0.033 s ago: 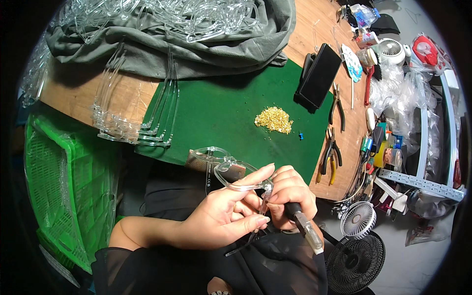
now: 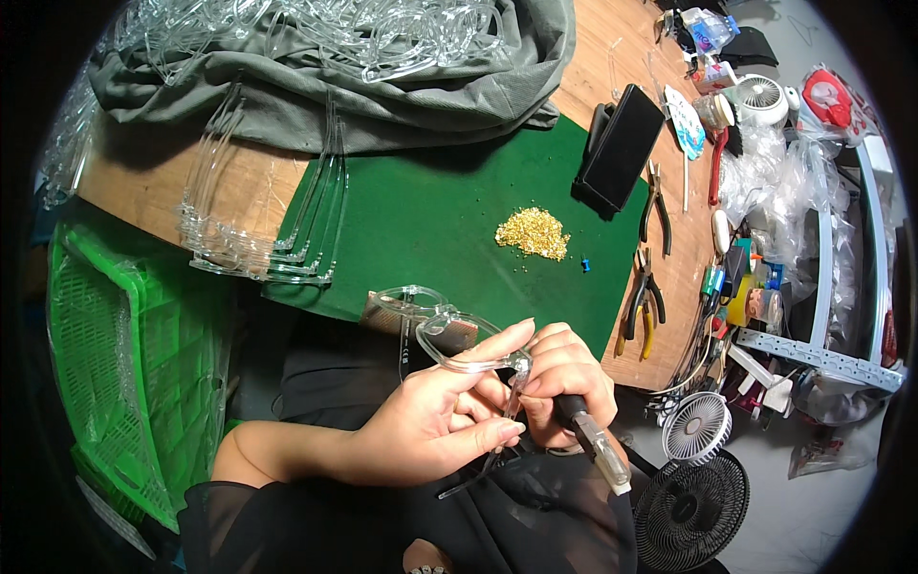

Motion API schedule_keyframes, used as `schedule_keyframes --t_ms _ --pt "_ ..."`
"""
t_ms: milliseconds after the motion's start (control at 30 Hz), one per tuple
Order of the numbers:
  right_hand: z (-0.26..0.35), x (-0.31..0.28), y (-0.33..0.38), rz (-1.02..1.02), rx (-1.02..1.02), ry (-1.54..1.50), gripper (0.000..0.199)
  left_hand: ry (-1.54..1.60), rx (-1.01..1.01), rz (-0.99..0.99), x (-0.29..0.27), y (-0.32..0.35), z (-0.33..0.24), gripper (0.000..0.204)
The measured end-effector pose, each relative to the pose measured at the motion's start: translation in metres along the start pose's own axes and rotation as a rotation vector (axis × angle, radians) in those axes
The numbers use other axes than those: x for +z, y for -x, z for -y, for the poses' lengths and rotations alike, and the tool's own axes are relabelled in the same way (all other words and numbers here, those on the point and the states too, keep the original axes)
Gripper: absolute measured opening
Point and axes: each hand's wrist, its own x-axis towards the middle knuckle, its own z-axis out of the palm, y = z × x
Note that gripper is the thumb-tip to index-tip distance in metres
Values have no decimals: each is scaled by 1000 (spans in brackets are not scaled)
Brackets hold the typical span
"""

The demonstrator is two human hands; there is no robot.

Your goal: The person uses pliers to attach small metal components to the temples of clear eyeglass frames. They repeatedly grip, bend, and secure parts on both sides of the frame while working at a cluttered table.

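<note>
My left hand point(image 2: 430, 411) is closed around a clear plastic eyeglass frame point(image 2: 445, 362) near its hinge corner, with the rims jutting out to the upper left. A temple arm runs down between the fingers. Pressed close beside it, my right hand point(image 2: 566, 387) grips a screwdriver-like tool point(image 2: 598, 442) with a dark collar and a translucent, pale-tipped end pointing to the lower right. Its working tip is hidden by the fingers. Beyond the hands, a heap of tiny gold-coloured metal parts point(image 2: 533, 233) lies on a green mat point(image 2: 421, 220).
Several clear frames point(image 2: 258, 251) stand in a row at left, below a grey cloth point(image 2: 382, 120) piled with more. A black phone-like slab point(image 2: 622, 148), pliers point(image 2: 655, 215) and cutters point(image 2: 643, 301) lie right. Green crates point(image 2: 143, 354) stand left; a black fan point(image 2: 693, 512) sits lower right.
</note>
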Motion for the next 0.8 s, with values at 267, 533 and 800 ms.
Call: schedule_keyframes --t_ms 267,533,800 --pt "-2 3 3 -33 -39 31 17 -114 17 69 -8 0 0 75" --pt "-3 2 3 -32 26 -76 16 -52 38 102 -11 -3 0 76" --pt "1 -5 2 23 32 -95 17 -102 22 122 -14 0 1 75"
